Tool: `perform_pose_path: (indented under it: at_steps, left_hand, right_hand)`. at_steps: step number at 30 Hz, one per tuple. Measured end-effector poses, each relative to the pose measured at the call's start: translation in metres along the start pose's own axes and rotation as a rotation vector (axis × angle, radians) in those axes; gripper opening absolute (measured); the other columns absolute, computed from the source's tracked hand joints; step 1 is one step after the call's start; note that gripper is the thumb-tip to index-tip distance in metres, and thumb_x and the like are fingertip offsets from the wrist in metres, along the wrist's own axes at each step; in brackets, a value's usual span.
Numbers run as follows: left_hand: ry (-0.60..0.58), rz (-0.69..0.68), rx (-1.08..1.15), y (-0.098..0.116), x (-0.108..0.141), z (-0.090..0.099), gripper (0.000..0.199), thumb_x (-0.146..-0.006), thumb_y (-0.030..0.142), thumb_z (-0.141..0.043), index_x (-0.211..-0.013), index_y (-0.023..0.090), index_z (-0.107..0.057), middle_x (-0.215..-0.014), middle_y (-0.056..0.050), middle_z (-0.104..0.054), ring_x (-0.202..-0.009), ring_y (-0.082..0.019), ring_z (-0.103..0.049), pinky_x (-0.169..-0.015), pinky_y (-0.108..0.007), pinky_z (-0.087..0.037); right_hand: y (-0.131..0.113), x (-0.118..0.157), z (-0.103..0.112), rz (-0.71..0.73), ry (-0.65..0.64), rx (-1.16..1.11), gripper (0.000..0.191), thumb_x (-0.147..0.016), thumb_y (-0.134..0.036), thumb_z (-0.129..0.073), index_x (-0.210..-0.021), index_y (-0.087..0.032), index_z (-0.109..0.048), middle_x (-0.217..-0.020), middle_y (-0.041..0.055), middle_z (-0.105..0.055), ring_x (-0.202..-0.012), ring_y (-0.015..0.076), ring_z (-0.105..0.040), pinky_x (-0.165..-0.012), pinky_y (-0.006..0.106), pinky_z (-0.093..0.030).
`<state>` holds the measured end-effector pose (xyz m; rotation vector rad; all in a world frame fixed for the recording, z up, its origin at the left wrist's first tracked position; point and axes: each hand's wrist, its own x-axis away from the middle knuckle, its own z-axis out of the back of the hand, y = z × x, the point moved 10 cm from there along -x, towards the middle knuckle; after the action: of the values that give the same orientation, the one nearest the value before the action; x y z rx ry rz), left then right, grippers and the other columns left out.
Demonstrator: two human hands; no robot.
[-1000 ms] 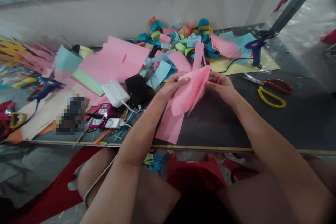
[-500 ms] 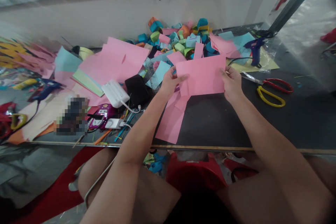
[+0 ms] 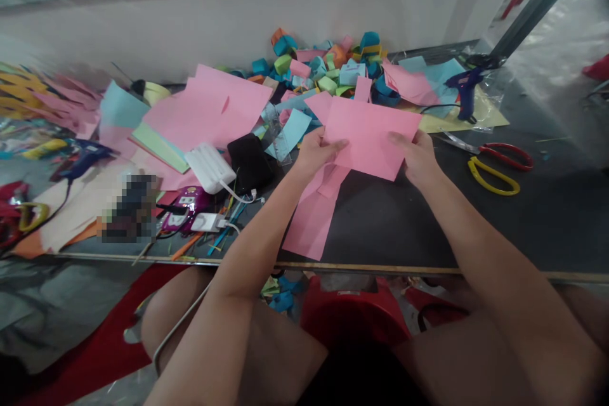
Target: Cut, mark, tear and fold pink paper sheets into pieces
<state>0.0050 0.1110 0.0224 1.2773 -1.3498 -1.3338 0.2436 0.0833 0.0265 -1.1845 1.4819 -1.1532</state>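
Note:
A rectangular sheet of pink paper [image 3: 368, 136] is held up above the dark table [image 3: 394, 222]. My left hand [image 3: 318, 153] grips its left edge, thumb on the near face and fingers behind. At the right edge, my right hand [image 3: 417, 155] pinches the sheet the same way. Below my left hand, pink paper strips [image 3: 311, 219] lie on the table, partly overlapping. Scissors [image 3: 490, 168] with one red and one yellow handle rest to the right of my right hand.
Folded coloured paper pieces [image 3: 328, 70] are heaped along the wall. A blue glue gun [image 3: 465, 92] stands back right; another glue gun [image 3: 83, 158] lies at left. Large pink sheets [image 3: 209, 104], a white charger block [image 3: 209, 168] and a black pouch [image 3: 250, 163] cover the left side.
The pink sheet has tilted, its right side turning down and shifting slightly right. Both hands keep their hold on it. The other things on the table stay in place.

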Motion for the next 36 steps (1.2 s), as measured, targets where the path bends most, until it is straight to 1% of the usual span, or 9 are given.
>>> perform_pose_path:
  at_steps: [3,6,10,14,18,20,23,27,36]
  left_hand:
    - [-0.102,0.017,0.006,0.002,0.001,-0.005,0.054,-0.062,0.047,-0.099,-0.099,0.017,-0.074,-0.099,-0.009,-0.081,-0.093,-0.025,-0.079,-0.081,-0.036,-0.067]
    - [-0.311,0.091,-0.007,0.004,0.01,-0.022,0.052,-0.063,0.043,-0.099,-0.103,0.018,-0.077,-0.098,-0.01,-0.081,-0.093,-0.028,-0.08,-0.078,-0.039,-0.068]
    - [-0.448,0.115,-0.119,0.009,0.022,-0.038,0.048,-0.06,0.039,-0.099,-0.099,0.017,-0.08,-0.097,-0.01,-0.082,-0.09,-0.028,-0.079,-0.078,-0.04,-0.067]
    - [-0.354,0.021,-0.287,0.013,0.018,-0.033,0.041,-0.06,0.038,-0.098,-0.09,0.016,-0.081,-0.098,-0.009,-0.082,-0.094,-0.027,-0.078,-0.084,-0.037,-0.064]
    - [-0.056,-0.049,-0.261,0.011,0.006,-0.005,0.047,-0.06,0.042,-0.098,-0.095,0.017,-0.079,-0.092,-0.007,-0.08,-0.09,-0.025,-0.076,-0.079,-0.035,-0.063]
    - [0.027,-0.02,-0.178,0.004,0.003,0.003,0.056,-0.059,0.043,-0.099,-0.103,0.018,-0.076,-0.089,-0.006,-0.079,-0.086,-0.024,-0.076,-0.075,-0.036,-0.063]
    - [-0.003,0.044,-0.091,-0.007,0.004,-0.003,0.055,-0.059,0.046,-0.1,-0.098,0.019,-0.073,-0.086,-0.005,-0.077,-0.083,-0.024,-0.076,-0.073,-0.037,-0.063]
    - [-0.063,0.001,-0.071,-0.002,0.01,-0.016,0.05,-0.063,0.057,-0.097,-0.079,0.019,-0.07,-0.082,-0.006,-0.077,-0.077,-0.022,-0.074,-0.068,-0.036,-0.063]
    - [-0.154,-0.016,-0.051,0.002,0.014,-0.026,0.046,-0.072,0.059,-0.091,-0.08,0.018,-0.073,-0.084,-0.007,-0.077,-0.077,-0.021,-0.073,-0.068,-0.035,-0.06]
  right_hand:
    - [0.007,0.001,-0.002,-0.234,-0.137,-0.112,0.063,-0.073,-0.083,-0.07,-0.097,-0.025,-0.073,-0.103,0.0097,-0.081,-0.111,0.0343,-0.075,-0.095,0.05,-0.062]
    - [0.005,0.006,-0.002,-0.381,-0.254,-0.123,0.079,-0.074,-0.093,-0.057,-0.094,-0.02,-0.077,-0.091,0.0127,-0.081,-0.086,0.0294,-0.076,-0.078,0.044,-0.062]
    - [0.012,0.012,-0.01,-0.388,-0.317,0.054,0.068,-0.062,-0.083,-0.08,-0.087,-0.02,-0.08,-0.076,0.0071,-0.078,-0.062,0.0212,-0.068,-0.06,0.037,-0.057]
    - [0.024,0.016,-0.027,-0.295,-0.313,0.159,0.051,-0.05,-0.058,-0.101,-0.077,-0.021,-0.08,-0.075,0.0045,-0.078,-0.062,0.018,-0.067,-0.06,0.033,-0.056]
    - [0.02,0.014,-0.029,-0.163,-0.221,0.122,0.045,-0.055,-0.058,-0.099,-0.072,-0.022,-0.078,-0.073,0.0028,-0.076,-0.065,0.0191,-0.068,-0.061,0.035,-0.057]
    - [0.012,0.013,-0.024,-0.093,-0.145,0.101,0.043,-0.057,-0.058,-0.097,-0.071,-0.023,-0.077,-0.073,0.0017,-0.076,-0.066,0.019,-0.068,-0.062,0.035,-0.058]
    - [0.004,0.013,-0.021,-0.044,-0.076,0.074,0.041,-0.058,-0.058,-0.096,-0.07,-0.024,-0.076,-0.074,0.0012,-0.075,-0.066,0.0183,-0.067,-0.063,0.036,-0.058]
    - [0.008,0.014,-0.025,-0.074,-0.093,0.019,0.045,-0.053,-0.058,-0.098,-0.076,-0.025,-0.077,-0.08,0.0019,-0.077,-0.074,0.0211,-0.07,-0.072,0.04,-0.061]
    - [0.012,0.011,-0.021,-0.115,-0.155,-0.012,0.03,-0.066,-0.048,-0.092,-0.079,-0.026,-0.075,-0.084,0.0021,-0.076,-0.081,0.0236,-0.074,-0.08,0.043,-0.061]
